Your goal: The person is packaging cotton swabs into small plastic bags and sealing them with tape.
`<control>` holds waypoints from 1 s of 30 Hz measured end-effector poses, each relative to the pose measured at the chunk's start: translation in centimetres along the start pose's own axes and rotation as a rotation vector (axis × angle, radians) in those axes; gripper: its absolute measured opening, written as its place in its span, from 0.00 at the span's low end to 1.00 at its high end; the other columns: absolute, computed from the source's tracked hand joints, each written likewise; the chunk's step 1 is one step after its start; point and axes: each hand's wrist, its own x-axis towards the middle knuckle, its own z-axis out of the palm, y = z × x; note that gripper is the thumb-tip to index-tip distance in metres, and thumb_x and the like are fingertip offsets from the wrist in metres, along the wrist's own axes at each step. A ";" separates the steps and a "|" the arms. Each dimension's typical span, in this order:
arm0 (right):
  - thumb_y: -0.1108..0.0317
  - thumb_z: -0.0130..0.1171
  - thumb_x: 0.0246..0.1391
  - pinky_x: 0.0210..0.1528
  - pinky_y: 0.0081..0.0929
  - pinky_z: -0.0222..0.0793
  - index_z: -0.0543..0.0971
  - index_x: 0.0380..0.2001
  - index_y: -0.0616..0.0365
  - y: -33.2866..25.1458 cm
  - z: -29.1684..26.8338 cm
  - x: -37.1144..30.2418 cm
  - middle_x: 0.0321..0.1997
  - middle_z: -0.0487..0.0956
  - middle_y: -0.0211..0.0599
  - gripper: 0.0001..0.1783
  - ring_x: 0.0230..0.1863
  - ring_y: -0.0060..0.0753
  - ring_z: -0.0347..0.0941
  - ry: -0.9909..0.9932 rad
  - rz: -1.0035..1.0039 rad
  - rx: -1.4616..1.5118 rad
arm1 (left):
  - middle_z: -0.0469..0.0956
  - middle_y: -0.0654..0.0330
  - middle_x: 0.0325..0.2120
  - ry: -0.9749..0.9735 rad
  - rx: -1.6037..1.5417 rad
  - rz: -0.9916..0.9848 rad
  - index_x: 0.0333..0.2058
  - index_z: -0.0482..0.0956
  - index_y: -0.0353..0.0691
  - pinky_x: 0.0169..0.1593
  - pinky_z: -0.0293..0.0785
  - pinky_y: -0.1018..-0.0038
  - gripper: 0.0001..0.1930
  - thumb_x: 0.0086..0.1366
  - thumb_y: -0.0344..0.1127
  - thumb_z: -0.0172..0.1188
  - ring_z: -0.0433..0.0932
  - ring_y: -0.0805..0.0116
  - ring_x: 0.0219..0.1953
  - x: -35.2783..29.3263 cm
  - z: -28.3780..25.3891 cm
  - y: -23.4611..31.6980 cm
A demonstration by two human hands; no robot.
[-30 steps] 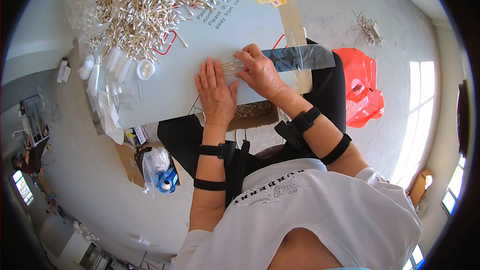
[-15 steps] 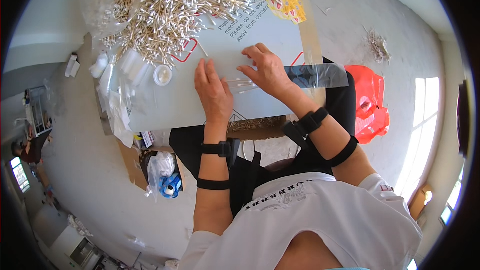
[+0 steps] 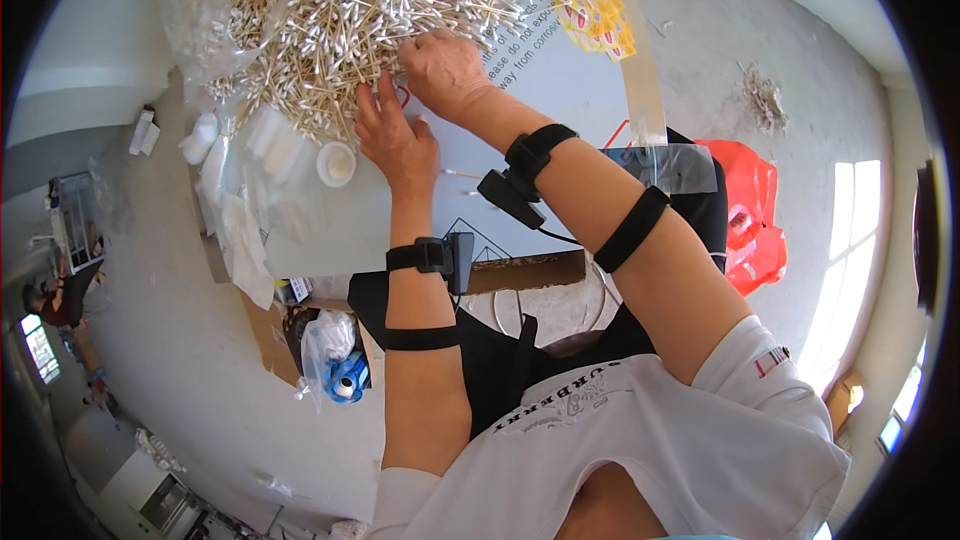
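Observation:
A big heap of cotton swabs [image 3: 340, 10] with pale wooden sticks covers the far part of a light blue-grey board [image 3: 540, 110]. My left hand [image 3: 392, 136] lies flat at the heap's near edge, fingers apart among the swabs. My right hand [image 3: 445, 68] reaches into the heap just right of it, fingers curled down onto the swabs; whether it grips any is hidden. Both forearms wear black straps with small black devices.
A small white round lid [image 3: 336, 163] and several clear plastic bags [image 3: 250, 170] lie left of my hands. Yellow stickers [image 3: 590, 10] sit at the board's far right. A clear packet [image 3: 665, 165] and a red bag [image 3: 748, 220] are at the right, a blue tape roll [image 3: 345, 380] on the floor.
Both hands have moved forward from the board's near edge up to the swab heap. The view has tilted so the heap is nearer.

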 end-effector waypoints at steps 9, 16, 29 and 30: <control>0.69 0.59 0.44 0.39 0.37 0.73 0.78 0.27 0.55 6.1 -6.5 -7.3 0.30 0.76 0.34 0.05 0.39 0.41 0.74 -0.055 -0.069 0.038 | 0.57 0.47 0.63 0.004 0.057 0.013 0.64 0.62 0.51 0.57 0.60 0.46 0.40 0.50 0.25 0.61 0.60 0.41 0.60 0.0 -0.5 -0.4; 0.74 0.63 0.42 0.38 0.35 0.73 0.76 0.27 0.55 6.6 -8.7 -13.3 0.32 0.74 0.34 0.07 0.37 0.41 0.73 0.070 0.075 0.211 | 0.66 0.50 0.56 0.068 -0.195 0.149 0.54 0.70 0.43 0.59 0.60 0.51 0.30 0.49 0.23 0.62 0.64 0.45 0.57 -2.9 -0.4 2.7; 0.76 0.61 0.44 0.40 0.39 0.74 0.80 0.41 0.51 7.4 -8.3 -10.6 0.43 0.74 0.38 0.18 0.41 0.46 0.76 0.034 0.229 0.263 | 0.72 0.61 0.40 -0.153 -0.093 0.173 0.38 0.77 0.44 0.48 0.65 0.57 0.17 0.48 0.30 0.70 0.69 0.54 0.47 -1.3 0.2 5.6; 0.76 0.60 0.44 0.41 0.38 0.74 0.79 0.37 0.52 7.8 -8.3 -10.2 0.43 0.74 0.38 0.13 0.42 0.45 0.76 -0.017 0.182 0.255 | 0.72 0.61 0.37 -0.176 -0.098 0.167 0.34 0.77 0.44 0.47 0.66 0.58 0.14 0.48 0.30 0.70 0.69 0.55 0.45 -1.3 0.2 5.6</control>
